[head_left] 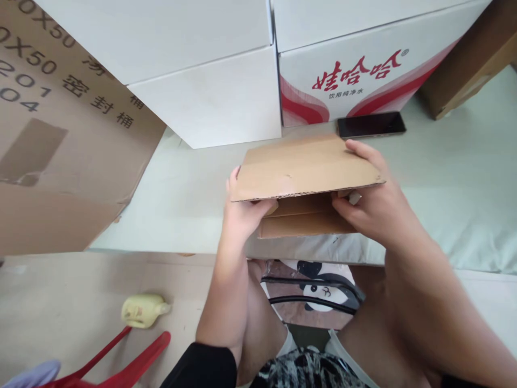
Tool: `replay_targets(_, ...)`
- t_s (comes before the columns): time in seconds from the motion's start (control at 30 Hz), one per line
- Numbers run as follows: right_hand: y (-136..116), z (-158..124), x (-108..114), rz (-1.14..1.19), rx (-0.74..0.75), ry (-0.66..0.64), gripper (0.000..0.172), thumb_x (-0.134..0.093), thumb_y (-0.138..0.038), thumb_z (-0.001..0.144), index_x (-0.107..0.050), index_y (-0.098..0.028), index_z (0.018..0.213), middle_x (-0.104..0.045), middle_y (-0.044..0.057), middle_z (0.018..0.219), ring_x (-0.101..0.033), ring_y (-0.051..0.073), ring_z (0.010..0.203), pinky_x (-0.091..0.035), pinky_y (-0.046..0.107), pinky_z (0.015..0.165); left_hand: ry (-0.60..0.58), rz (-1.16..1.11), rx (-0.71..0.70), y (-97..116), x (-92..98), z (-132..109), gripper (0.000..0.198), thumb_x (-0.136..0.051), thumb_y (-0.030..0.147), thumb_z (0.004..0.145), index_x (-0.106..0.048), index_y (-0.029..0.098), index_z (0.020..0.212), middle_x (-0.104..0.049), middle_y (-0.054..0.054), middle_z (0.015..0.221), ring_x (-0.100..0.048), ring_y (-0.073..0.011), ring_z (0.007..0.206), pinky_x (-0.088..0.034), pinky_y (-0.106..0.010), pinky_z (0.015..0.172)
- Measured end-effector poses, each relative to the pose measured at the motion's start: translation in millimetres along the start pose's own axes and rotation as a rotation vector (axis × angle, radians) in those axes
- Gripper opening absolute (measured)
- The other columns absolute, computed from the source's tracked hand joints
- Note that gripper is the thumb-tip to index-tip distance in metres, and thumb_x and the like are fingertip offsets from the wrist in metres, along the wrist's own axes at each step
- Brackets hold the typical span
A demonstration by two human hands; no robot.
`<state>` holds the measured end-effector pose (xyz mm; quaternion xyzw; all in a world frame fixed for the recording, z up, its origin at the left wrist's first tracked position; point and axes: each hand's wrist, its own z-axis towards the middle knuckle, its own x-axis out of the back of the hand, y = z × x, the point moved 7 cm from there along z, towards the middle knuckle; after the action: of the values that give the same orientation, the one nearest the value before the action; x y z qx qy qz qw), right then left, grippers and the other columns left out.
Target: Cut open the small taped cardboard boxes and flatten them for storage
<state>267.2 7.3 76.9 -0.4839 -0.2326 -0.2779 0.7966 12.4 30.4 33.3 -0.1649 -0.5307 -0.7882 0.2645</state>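
A small brown cardboard box (302, 167) is held between my two hands near the front edge of the pale green table. Its near side is partly open, showing a dark inside and a lower flap (307, 225). My left hand (244, 207) grips the left end, thumb reaching in under the upper panel. At the right end my right hand (369, 188) is closed on the box, with fingers over the top and the thumb inside the opening. A small pale piece (354, 198) shows beside the right thumb; I cannot make out what it is.
White cartons (210, 97) stand behind, one with red lettering (359, 75). A black phone (371, 124) lies before it. Large brown boxes stand at left (72, 134) and right (464, 64). On the floor are a yellow bottle (143, 311) and a red plastic object (133, 361).
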Motion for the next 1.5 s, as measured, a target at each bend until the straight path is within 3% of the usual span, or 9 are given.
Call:
replay_targets(0.17, 2, 1, -10, -0.026, 0.120, 0.016, 0.056, -0.066, -0.018, 0.082, -0.057, -0.029, 0.137, -0.044, 0.014, 0.160, -0.048, 0.037, 0.148, -0.045, 0.062, 0.121, 0.037, -0.184, 0.037, -15, -9.7, -2, 0.104, -0.086, 0.030, 0.072, -0.018, 0.032, 0.151, -0.057, -0.011, 0.136, -0.067, -0.0249, 0.116, -0.056, -0.041, 0.097)
replay_targets(0.37, -3, -3, -15, 0.167, 0.436, 0.131, 0.026, -0.068, -0.007, 0.083, -0.075, -0.031, 0.091, -0.027, -0.016, 0.170, -0.049, 0.032, 0.148, -0.053, 0.050, 0.119, 0.233, -0.249, 0.012, -18, 10.0, 7, 0.077, -0.082, 0.019, 0.067, -0.044, 0.030, 0.134, -0.056, -0.007, 0.133, -0.064, -0.0247, 0.118, -0.053, -0.039, 0.104)
replay_targets(0.53, 2, -5, -2, 0.324, 0.389, 0.287, 0.022, -0.068, -0.003, 0.082, -0.068, -0.025, 0.082, -0.050, -0.007, 0.157, -0.058, 0.029, 0.140, -0.059, 0.053, 0.112, 0.227, -0.292, 0.025, -30, 15.7, 13, 0.076, -0.082, 0.024, 0.067, -0.049, 0.029, 0.135, -0.057, -0.007, 0.132, -0.064, -0.0263, 0.118, -0.055, -0.040, 0.102)
replay_targets(0.63, 18, -4, 7, 0.402, 0.263, 0.446, 0.029, -0.065, -0.004, 0.080, -0.058, -0.026, 0.098, -0.065, 0.003, 0.130, -0.063, 0.023, 0.131, -0.063, 0.050, 0.103, 0.085, -0.342, 0.029, -32, 11.5, 14, 0.081, -0.083, 0.030, 0.071, -0.048, 0.031, 0.144, -0.055, -0.009, 0.144, -0.061, -0.0323, 0.129, -0.055, -0.045, 0.105)
replay_targets(0.77, 43, 0, 4, 0.437, -0.002, 0.407, 0.050, -0.069, -0.011, 0.073, -0.056, -0.028, 0.118, -0.070, 0.004, 0.117, -0.068, 0.021, 0.117, -0.060, 0.045, 0.099, -0.142, -0.315, -0.088, -23, 6.9, 11, 0.082, -0.082, 0.034, 0.075, -0.050, 0.032, 0.150, -0.046, -0.010, 0.160, -0.045, -0.0371, 0.148, -0.043, -0.051, 0.120)
replay_targets(1.0, 65, -5, 5, 0.442, -0.323, 0.421, 0.051, -0.047, -0.007, 0.056, -0.079, -0.025, 0.091, -0.072, 0.003, 0.125, -0.063, 0.025, 0.125, -0.041, 0.050, 0.115, -0.383, -0.309, -0.288, -13, 2.4, 1, 0.076, -0.077, 0.041, 0.082, -0.051, 0.032, 0.153, -0.035, -0.012, 0.169, -0.032, -0.0370, 0.158, -0.033, -0.053, 0.126)
replay_targets(1.17, 74, -2, -3, 0.953, -0.579, 0.421, 0.033, -0.055, -0.021, 0.049, -0.077, -0.021, 0.074, -0.072, 0.007, 0.120, -0.065, 0.027, 0.110, -0.050, 0.041, 0.090, -0.441, -0.291, -0.283, -18, 3.7, 1, 0.079, -0.078, 0.045, 0.082, -0.048, 0.033, 0.154, -0.032, -0.013, 0.170, -0.026, -0.0381, 0.160, -0.028, -0.058, 0.127)
replay_targets(1.37, 83, -6, -15, 1.022, -0.903, 0.239, 0.045, -0.077, -0.034, 0.055, -0.069, -0.025, 0.098, -0.064, 0.000, 0.085, -0.057, 0.016, 0.076, -0.044, 0.027, 0.058, -0.683, -0.464, -0.123, -25, -8.2, -9, 0.093, -0.089, 0.058, 0.067, -0.054, 0.036, 0.149, -0.006, -0.005, 0.178, -0.006, -0.0438, 0.163, -0.020, -0.062, 0.130)
replay_targets(1.5, 86, -13, -37, 0.940, -0.982, 0.006, 0.051, -0.081, -0.034, 0.056, -0.061, -0.028, 0.102, -0.068, -0.001, 0.093, -0.063, 0.017, 0.079, -0.046, 0.025, 0.055, -0.433, -0.681, 0.178, -36, -7.8, -1, 0.096, -0.084, 0.067, 0.070, -0.042, 0.042, 0.153, -0.016, -0.003, 0.177, -0.016, -0.0393, 0.162, -0.034, -0.057, 0.126)
